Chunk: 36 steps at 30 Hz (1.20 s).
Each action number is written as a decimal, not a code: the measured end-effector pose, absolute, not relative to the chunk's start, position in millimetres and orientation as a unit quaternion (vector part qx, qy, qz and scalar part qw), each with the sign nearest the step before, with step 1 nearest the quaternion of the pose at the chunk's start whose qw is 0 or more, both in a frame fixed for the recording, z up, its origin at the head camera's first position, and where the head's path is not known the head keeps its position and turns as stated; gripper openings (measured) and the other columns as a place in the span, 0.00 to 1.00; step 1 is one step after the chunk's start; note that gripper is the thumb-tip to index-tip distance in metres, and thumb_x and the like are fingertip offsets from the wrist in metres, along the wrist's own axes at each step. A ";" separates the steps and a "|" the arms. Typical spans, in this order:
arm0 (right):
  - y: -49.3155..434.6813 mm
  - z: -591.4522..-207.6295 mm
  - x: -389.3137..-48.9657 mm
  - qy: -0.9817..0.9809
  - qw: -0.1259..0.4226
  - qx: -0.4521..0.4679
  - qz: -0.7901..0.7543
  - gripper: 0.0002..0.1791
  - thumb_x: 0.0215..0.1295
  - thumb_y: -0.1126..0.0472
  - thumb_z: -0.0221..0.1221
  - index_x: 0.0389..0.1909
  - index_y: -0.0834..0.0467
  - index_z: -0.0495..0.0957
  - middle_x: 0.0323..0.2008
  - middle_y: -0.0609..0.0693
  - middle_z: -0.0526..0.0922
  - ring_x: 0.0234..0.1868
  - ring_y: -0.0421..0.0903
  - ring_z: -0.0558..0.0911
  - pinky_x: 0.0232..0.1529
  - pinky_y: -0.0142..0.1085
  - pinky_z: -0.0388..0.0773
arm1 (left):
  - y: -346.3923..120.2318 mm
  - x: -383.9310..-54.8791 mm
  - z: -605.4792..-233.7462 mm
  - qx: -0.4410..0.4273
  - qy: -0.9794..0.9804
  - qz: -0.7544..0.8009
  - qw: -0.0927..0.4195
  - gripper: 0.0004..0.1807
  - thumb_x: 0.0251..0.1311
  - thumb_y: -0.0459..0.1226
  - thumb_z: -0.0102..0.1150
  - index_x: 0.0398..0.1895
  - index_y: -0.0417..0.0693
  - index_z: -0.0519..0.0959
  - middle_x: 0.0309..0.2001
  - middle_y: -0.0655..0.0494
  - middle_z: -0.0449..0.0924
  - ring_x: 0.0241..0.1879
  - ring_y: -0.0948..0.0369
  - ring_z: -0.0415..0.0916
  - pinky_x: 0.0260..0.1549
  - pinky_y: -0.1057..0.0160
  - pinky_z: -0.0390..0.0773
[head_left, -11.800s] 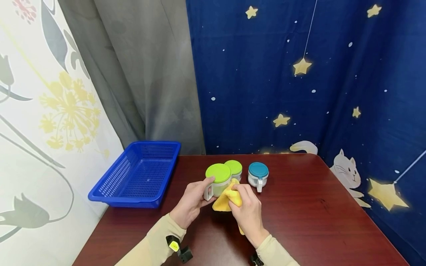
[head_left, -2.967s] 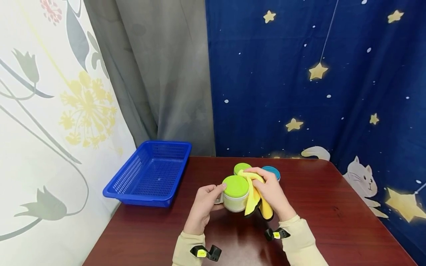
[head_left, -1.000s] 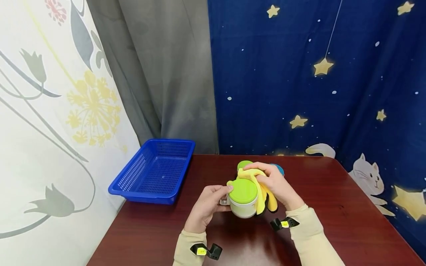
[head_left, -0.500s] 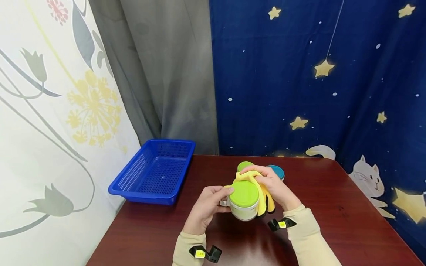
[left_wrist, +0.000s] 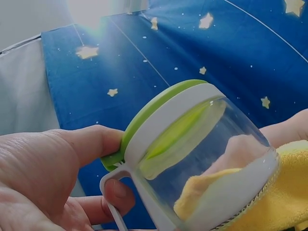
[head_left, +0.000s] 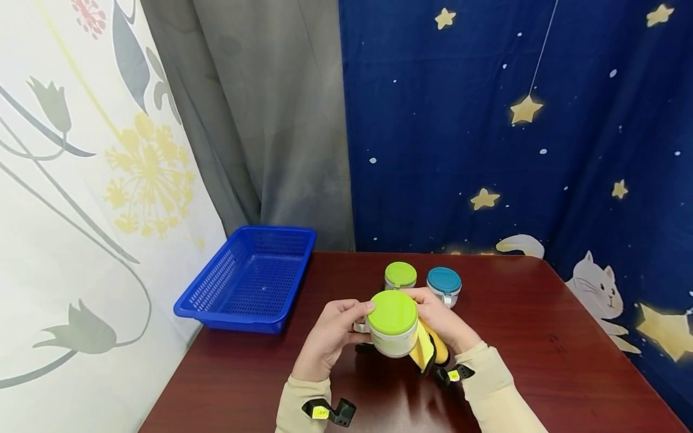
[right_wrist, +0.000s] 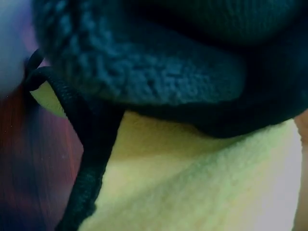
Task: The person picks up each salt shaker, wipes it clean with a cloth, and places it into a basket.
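Note:
My left hand [head_left: 330, 334] grips the white handle of a clear seasoning jar [head_left: 393, 325] with a lime-green lid, its thumb on the lid's edge. In the left wrist view the jar [left_wrist: 187, 144] is tilted, and the handle runs between thumb and fingers. From the right, my right hand [head_left: 441, 316] holds a yellow cloth [head_left: 424, 349] with dark edging against the jar's far side. Through the clear wall, cloth and part of that hand show low behind the jar. The jar covers the right fingertips in the head view. Folds of cloth [right_wrist: 187, 168] fill the right wrist view.
Behind the hands stand a smaller green-lidded jar [head_left: 400, 274] and a blue-lidded jar [head_left: 444, 281] with its handle facing me. A blue perforated basket [head_left: 276, 322] sits at the left on the dark red-brown table [head_left: 547, 367]. Curtains hang behind the table.
In the last half second my right hand and the cloth have dropped lower behind the jar, uncovering the two jars at the back. The left hand keeps its grip, shifting slightly left.

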State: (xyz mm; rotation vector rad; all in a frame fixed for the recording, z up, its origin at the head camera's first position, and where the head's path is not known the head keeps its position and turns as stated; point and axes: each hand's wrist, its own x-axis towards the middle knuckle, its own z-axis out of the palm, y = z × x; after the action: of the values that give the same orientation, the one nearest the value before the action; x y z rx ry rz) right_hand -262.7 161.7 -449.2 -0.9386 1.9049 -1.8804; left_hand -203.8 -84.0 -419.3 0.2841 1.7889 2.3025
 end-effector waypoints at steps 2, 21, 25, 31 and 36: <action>161.8 -449.0 -263.5 0.666 0.145 -0.324 -0.656 0.16 0.78 0.58 0.52 0.58 0.61 0.80 0.51 0.62 0.82 0.46 0.56 0.84 0.49 0.45 0.82 | -83.9 -205.1 -418.8 0.095 0.605 0.784 0.107 0.14 0.63 0.41 0.67 0.23 0.43 0.79 0.26 0.51 0.74 0.30 0.57 0.78 0.36 0.45 0.84; 161.8 -436.8 -264.6 0.683 0.096 -0.298 -0.660 0.16 0.73 0.65 0.53 0.57 0.59 0.80 0.54 0.61 0.81 0.52 0.61 0.80 0.50 0.48 0.81 | -81.2 -206.9 -421.9 0.089 0.622 0.769 0.122 0.15 0.64 0.45 0.67 0.28 0.43 0.80 0.27 0.52 0.71 0.27 0.57 0.78 0.34 0.45 0.84; 162.2 -421.2 -266.0 0.679 0.079 -0.331 -0.650 0.19 0.68 0.70 0.51 0.56 0.60 0.80 0.54 0.61 0.80 0.54 0.62 0.77 0.49 0.49 0.81 | -78.5 -207.8 -424.5 0.098 0.625 0.761 0.141 0.14 0.64 0.45 0.66 0.29 0.42 0.81 0.27 0.52 0.72 0.28 0.56 0.80 0.35 0.45 0.84; 161.7 -409.7 -267.2 0.658 0.099 -0.364 -0.652 0.20 0.65 0.70 0.50 0.56 0.63 0.80 0.55 0.63 0.77 0.55 0.62 0.75 0.50 0.48 0.80 | -77.1 -211.2 -425.2 0.101 0.617 0.765 0.154 0.14 0.64 0.45 0.66 0.30 0.42 0.82 0.26 0.53 0.71 0.26 0.57 0.79 0.35 0.44 0.84; 161.1 -410.5 -268.6 0.635 0.135 -0.378 -0.660 0.20 0.66 0.71 0.48 0.56 0.66 0.79 0.54 0.66 0.78 0.54 0.61 0.75 0.51 0.47 0.79 | -76.8 -210.9 -425.5 0.096 0.610 0.770 0.158 0.14 0.63 0.44 0.66 0.34 0.40 0.84 0.26 0.53 0.71 0.25 0.59 0.77 0.35 0.43 0.83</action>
State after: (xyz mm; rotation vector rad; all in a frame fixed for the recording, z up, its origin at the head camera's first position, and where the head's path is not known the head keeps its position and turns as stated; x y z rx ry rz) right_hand -268.6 161.1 -410.5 -1.0954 1.8398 -1.9123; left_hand -210.9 -76.8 -425.5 0.2740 1.7451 2.2034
